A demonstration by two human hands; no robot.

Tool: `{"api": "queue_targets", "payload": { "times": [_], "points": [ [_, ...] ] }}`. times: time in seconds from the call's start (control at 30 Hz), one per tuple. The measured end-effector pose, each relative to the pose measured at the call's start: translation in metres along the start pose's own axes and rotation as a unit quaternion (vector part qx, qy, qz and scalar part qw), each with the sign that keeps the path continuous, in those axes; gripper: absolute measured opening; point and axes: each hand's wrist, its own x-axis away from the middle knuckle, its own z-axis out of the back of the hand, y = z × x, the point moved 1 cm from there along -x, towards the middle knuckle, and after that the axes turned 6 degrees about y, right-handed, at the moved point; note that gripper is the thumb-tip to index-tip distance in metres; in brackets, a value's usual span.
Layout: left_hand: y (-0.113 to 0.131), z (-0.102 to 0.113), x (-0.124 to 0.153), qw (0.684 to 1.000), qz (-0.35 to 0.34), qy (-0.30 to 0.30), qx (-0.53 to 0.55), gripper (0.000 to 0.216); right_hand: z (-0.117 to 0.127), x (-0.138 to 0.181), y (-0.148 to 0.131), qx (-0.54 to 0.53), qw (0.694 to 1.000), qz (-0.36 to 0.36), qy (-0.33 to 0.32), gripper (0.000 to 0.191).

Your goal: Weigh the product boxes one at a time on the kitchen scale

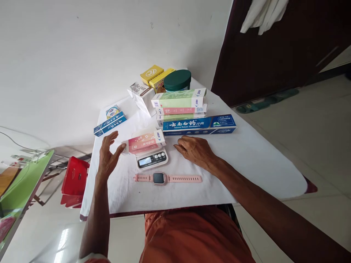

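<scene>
L hand: fingers spread, thumb apart; thumb tip at near-L end of pink toothpaste box, contact can't be confirmed. R hand: on worktop, fingers bent, tips partly hidden; can't tell if pressed together. Pink toothpaste box lies on digital scale, btwn both hands. Scale display lit; digits too small to read reliably.

Surrounding items:
- Smartwatch, pink strap laid flat: body side of scale, btwn hands.
- Yunnan Baiyao toothpaste box: just beyond R hand, blocks direct path to stacked toothpaste boxes behind it.
- Jar w/ dark green lid: behind stack, lower part mostly hidden.
- Super Meal box and yellow boxes: far side, btwn hands.
- Small blue boxes: just beyond L hand.
- Red stool-like item: off worktop, L of L hand.
</scene>
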Motion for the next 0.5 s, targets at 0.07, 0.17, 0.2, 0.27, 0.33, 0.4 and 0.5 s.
{"api": "queue_targets", "payload": {
  "times": [0.07, 0.17, 0.2, 0.27, 0.33, 0.4, 0.5],
  "points": [
    [0.002, 0.004, 0.0, 1.0, 0.0, 0.02, -0.009, 0.057, -0.001, 0.0, 0.0, -0.002, 1.0, 0.001, 0.003, 0.04],
    [0.006, 0.003, -0.001, 0.999, -0.024, 0.018, -0.036, 0.058, -0.003, 0.001, 0.001, -0.003, 1.0, 0.009, 0.012, 0.039],
    [0.008, 0.001, -0.002, 0.998, -0.038, 0.005, -0.046, 0.058, -0.004, 0.001, 0.002, -0.002, 1.0, 0.014, 0.018, 0.039],
    [0.012, -0.007, -0.002, 0.995, -0.067, -0.042, -0.067, 0.057, -0.006, 0.002, 0.004, -0.001, 0.999, 0.027, 0.035, 0.039],
    [0.015, -0.019, -0.001, 0.987, -0.085, -0.106, -0.087, 0.057, -0.008, 0.003, 0.005, -0.001, 0.998, 0.041, 0.057, 0.041],
    [0.017, -0.031, 0.0, 0.978, -0.093, -0.157, -0.104, 0.056, -0.01, 0.004, 0.007, -0.005, 0.995, 0.058, 0.081, 0.044],
    [0.016, -0.041, 0.001, 0.972, -0.093, -0.183, -0.114, 0.051, -0.012, 0.006, 0.01, -0.008, 0.991, 0.08, 0.107, 0.045]
  ]
}}
